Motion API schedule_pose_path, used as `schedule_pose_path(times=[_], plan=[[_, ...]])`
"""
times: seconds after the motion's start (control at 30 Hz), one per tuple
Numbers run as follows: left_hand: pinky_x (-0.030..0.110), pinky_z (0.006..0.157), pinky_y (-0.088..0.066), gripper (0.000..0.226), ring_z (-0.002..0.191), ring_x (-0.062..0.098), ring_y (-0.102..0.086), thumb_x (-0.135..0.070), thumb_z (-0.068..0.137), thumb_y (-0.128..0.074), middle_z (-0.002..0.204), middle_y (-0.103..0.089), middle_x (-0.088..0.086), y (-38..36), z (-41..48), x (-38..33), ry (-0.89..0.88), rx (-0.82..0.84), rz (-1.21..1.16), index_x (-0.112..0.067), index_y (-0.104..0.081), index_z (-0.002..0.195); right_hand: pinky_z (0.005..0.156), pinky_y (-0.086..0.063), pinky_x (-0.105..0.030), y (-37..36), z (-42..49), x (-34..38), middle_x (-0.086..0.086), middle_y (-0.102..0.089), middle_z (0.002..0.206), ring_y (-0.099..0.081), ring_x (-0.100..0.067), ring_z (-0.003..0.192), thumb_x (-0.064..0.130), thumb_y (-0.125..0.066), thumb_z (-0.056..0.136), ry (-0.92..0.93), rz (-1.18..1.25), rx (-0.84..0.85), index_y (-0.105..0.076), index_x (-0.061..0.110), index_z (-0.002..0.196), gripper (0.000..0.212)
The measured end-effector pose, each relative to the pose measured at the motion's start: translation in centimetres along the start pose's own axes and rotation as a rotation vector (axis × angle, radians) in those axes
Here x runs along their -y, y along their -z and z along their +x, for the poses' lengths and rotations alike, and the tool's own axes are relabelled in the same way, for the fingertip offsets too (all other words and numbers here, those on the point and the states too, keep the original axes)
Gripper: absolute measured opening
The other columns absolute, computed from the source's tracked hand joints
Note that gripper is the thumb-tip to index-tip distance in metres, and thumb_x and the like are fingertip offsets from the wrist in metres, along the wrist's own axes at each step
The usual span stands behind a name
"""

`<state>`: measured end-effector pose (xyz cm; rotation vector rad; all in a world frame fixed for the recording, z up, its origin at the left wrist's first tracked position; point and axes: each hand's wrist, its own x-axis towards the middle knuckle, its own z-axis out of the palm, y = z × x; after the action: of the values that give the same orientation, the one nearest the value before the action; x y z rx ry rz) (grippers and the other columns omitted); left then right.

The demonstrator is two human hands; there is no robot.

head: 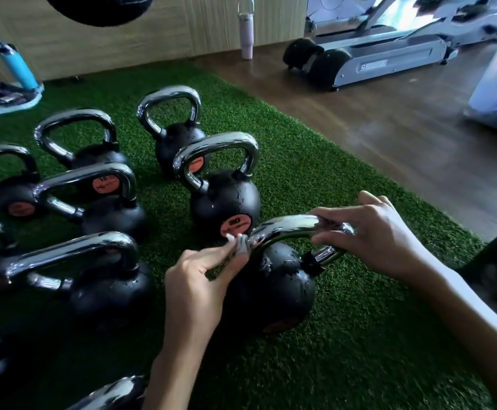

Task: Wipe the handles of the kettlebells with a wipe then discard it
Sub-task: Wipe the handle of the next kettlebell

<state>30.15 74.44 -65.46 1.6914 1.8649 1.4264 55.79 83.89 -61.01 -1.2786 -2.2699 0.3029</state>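
Several black kettlebells with chrome handles stand on green turf. The nearest kettlebell (273, 288) has water drops on its body. My left hand (194, 288) pinches a small crumpled white wipe (239, 243) against the left bend of its chrome handle (285, 227). My right hand (374, 235) grips the right end of the same handle, fingers curled over the bar. Just behind stands another kettlebell (225, 199) with an orange label, also wet.
More kettlebells (105, 208) crowd the turf to the left. A blue bottle (16, 66) and a pale bottle (246, 39) stand by the wooden wall. A treadmill (389, 51) sits on the wooden floor (374, 128) at the back right.
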Motion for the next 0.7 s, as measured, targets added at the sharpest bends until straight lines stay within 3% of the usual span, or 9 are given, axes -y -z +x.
schedule_pose_path(times=[0.07,0.13,0.23,0.37,0.43,0.5,0.53,0.63,0.7], plan=[[0.013,0.086,-0.052,0.031,0.091,-0.005,-0.068,-0.034,0.076,-0.082,0.094,-0.066,-0.032,-0.4,-0.9,0.3,0.057,-0.045,-0.046,-0.030,-0.076,0.107,0.069,-0.027,-0.032,0.0,0.0,0.3,0.043,-0.055,0.076,-0.037,0.001,0.075,0.068,-0.061,0.072,0.009,0.014,-0.019,-0.069,0.046,0.117,0.051],[0.007,0.086,-0.048,0.031,0.091,-0.001,-0.069,-0.032,0.077,-0.082,0.095,-0.067,-0.028,-1.0,-1.0,-0.1,0.015,-0.102,-0.016,-0.024,-0.078,0.106,0.066,-0.028,-0.027,0.0,-0.1,0.6,0.027,-0.048,0.059,-0.036,0.001,0.072,0.061,-0.065,0.071,0.005,0.042,-0.066,-0.073,0.040,0.114,0.048],[0.007,0.088,-0.046,0.032,0.092,0.002,-0.068,-0.028,0.078,-0.082,0.099,-0.071,-0.018,-1.7,-0.8,-0.5,-0.022,-0.156,0.027,-0.015,-0.080,0.107,0.064,-0.027,-0.023,0.0,-0.1,0.9,0.029,-0.038,0.062,-0.034,0.000,0.069,0.056,-0.069,0.071,-0.011,0.077,-0.088,-0.075,0.036,0.113,0.047],[0.003,0.084,-0.046,0.031,0.093,0.006,-0.070,-0.029,0.077,-0.082,0.096,-0.062,-0.032,-2.6,-2.2,0.1,0.079,-0.178,-0.054,-0.017,-0.078,0.106,0.065,-0.027,-0.024,-0.1,-0.4,0.8,0.033,-0.039,0.058,-0.035,0.000,0.071,0.056,-0.070,0.071,-0.034,0.101,-0.093,-0.076,0.037,0.111,0.045],[0.001,0.081,-0.046,0.030,0.093,0.006,-0.070,-0.028,0.077,-0.083,0.094,-0.061,-0.034,-3.1,-2.5,0.2,0.105,-0.187,-0.067,-0.018,-0.078,0.106,0.064,-0.027,-0.027,0.0,-0.3,0.9,0.032,-0.049,0.059,-0.035,0.000,0.072,0.056,-0.071,0.072,-0.049,0.093,-0.079,-0.075,0.038,0.113,0.045],[0.001,0.081,-0.045,0.030,0.091,0.005,-0.068,-0.026,0.078,-0.083,0.093,-0.059,-0.035,-3.5,-2.3,0.0,0.099,-0.204,-0.045,-0.016,-0.079,0.105,0.069,-0.027,-0.033,0.0,-0.2,1.0,0.053,-0.049,0.081,-0.037,-0.001,0.075,0.057,-0.071,0.074,-0.053,0.070,-0.043,-0.073,0.042,0.114,0.042],[0.001,0.081,-0.045,0.029,0.089,0.005,-0.068,-0.025,0.078,-0.083,0.093,-0.057,-0.035,-3.7,-2.0,-0.1,0.087,-0.205,-0.027,-0.014,-0.079,0.105,0.072,-0.027,-0.034,-0.1,-0.1,1.0,0.055,-0.049,0.082,-0.037,0.000,0.076,0.059,-0.069,0.075,-0.063,0.059,-0.035,-0.072,0.044,0.114,0.041],[0.012,0.087,-0.049,0.030,0.093,0.007,-0.069,-0.027,0.082,-0.082,0.097,-0.063,-0.028,-3.9,-0.3,0.3,0.076,-0.151,-0.003,-0.013,-0.079,0.107,0.074,-0.028,-0.034,-0.3,-0.3,0.7,0.021,-0.055,0.062,-0.039,0.000,0.077,0.069,-0.060,0.074,-0.139,0.041,-0.073,-0.075,0.042,0.108,0.046],[0.012,0.087,-0.050,0.029,0.095,0.002,-0.071,-0.029,0.084,-0.081,0.103,-0.074,-0.013,-4.1,1.5,0.6,0.074,-0.087,-0.031,-0.013,-0.079,0.108,0.069,-0.029,-0.033,-0.4,-0.4,0.8,0.014,-0.054,0.062,-0.042,-0.006,0.075,0.073,-0.053,0.075,-0.175,-0.033,-0.071,-0.077,0.033,0.097,0.052]])
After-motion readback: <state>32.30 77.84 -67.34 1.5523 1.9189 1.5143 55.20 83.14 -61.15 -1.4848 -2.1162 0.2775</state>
